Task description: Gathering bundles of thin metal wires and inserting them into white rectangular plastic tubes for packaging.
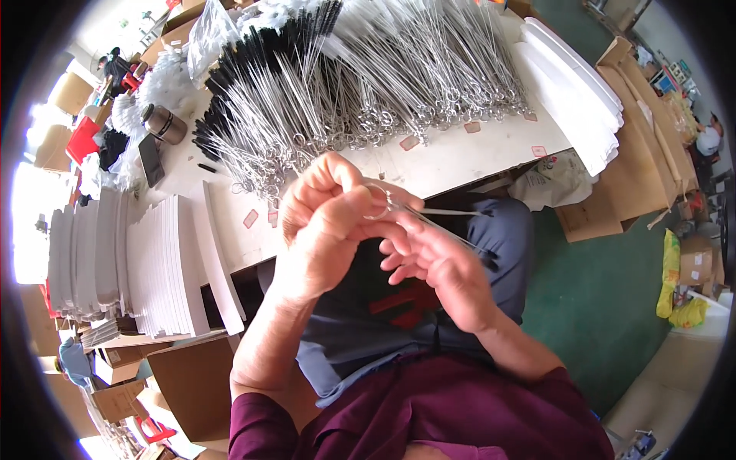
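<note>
Brushes (pixel 452 233): thin wire shafts, at least two by the look of it, held in front of you above your lap, just off the near edge of the table (pixel 460 157); blur hides the exact count
Ring (pixel 389 201): bright wire loop at the shaft end, up between your two hands, next to your left thumb and forefinger
Black tip (pixel 491 262): dark bristle end, pointing away to your right, over the trousers (pixel 512 241)
Left hand (pixel 322 226): fingers curled in, thumb and forefinger pinching the ring end
Right hand (pixel 448 264): fingers partly spread, close along the shafts; you cannot tell from here whether it grips them or only steadies them
Weight: likely very light, so a fingertip pinch should be enough
Stiffness: shafts probably springy, able to bend if pressed sideways; bristles likely soft and easy to crush
Slip: smooth metal may roll between your fingers, and the loops could snag one another
Hold: best taken at the ring or on the bare shaft just beside it, leaving the bristles free
Pile (pixel 368 73): many more across the table, mostly with rings toward you, dark bristles at the left part
Left side: white strips (pixel 165 264) standing in a row, bottle (pixel 163 124) and phone (pixel 151 160) beyond
Right side: white sheets (pixel 571 92) beside an open carton (pixel 613 176)
</note>
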A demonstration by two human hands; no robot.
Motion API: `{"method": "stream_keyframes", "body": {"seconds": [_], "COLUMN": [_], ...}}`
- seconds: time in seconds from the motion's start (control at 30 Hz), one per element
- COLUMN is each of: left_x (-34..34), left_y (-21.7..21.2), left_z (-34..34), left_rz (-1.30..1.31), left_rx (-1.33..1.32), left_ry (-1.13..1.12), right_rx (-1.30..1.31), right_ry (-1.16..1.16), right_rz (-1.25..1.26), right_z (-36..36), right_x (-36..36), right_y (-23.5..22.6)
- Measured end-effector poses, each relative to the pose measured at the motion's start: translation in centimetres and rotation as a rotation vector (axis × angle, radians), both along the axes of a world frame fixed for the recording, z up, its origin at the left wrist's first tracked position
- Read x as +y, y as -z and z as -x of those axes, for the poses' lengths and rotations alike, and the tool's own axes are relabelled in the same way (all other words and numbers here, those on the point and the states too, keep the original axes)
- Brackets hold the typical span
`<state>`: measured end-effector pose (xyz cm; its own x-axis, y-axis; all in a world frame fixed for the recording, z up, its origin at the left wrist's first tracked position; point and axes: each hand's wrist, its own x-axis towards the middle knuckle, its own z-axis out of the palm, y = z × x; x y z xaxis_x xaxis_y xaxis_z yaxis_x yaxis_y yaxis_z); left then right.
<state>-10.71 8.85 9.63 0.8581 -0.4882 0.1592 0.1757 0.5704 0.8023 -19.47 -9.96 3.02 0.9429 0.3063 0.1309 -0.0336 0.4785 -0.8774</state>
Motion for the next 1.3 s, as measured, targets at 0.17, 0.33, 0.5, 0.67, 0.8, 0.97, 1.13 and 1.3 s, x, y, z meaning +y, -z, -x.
{"method": "stream_keyframes", "body": {"seconds": [0.17, 0.33, 0.5, 0.67, 0.8, 0.97, 1.13, 1.3], "left_x": [0.2, -0.6, -2.8, -5.5, -5.9, -7.7, -12.2, -15.6], "left_y": [1.0, 3.4, 7.8, 10.7, 10.2, 7.3, 7.0, 6.3], "left_z": [1.3, 1.7, 2.8, 3.3, 0.8, -6.5, -13.8, -16.4], "left_rz": [-0.02, -0.009, -0.314, -0.856, -0.909, -1.03, -1.104, -1.475], "left_rx": [0.004, 0.029, -0.059, -0.126, -0.271, -0.572, -0.817, -0.919], "left_ry": [0.018, 0.005, -0.135, 0.142, -0.009, -0.27, -0.412, -0.464], "right_rx": [0.034, 0.133, 0.18, 0.165, 0.254, 0.225, 0.107, 0.155], "right_ry": [0.218, 0.35, 0.603, 0.676, 0.662, 0.833, 0.85, 0.837], "right_rz": [-0.446, -0.486, -0.407, -0.159, -0.071, 0.179, 0.19, 0.142], "right_z": [-1.4, -3.3, -6.5, -9.8, -12.2, -14.1, -14.8, -14.6], "right_x": [-1.0, -2.7, -4.2, -5.8, -8.5, -8.2, -8.7, -8.3], "right_y": [0.0, -0.5, -0.2, 0.7, 2.9, 5.1, 6.9, 6.6]}}
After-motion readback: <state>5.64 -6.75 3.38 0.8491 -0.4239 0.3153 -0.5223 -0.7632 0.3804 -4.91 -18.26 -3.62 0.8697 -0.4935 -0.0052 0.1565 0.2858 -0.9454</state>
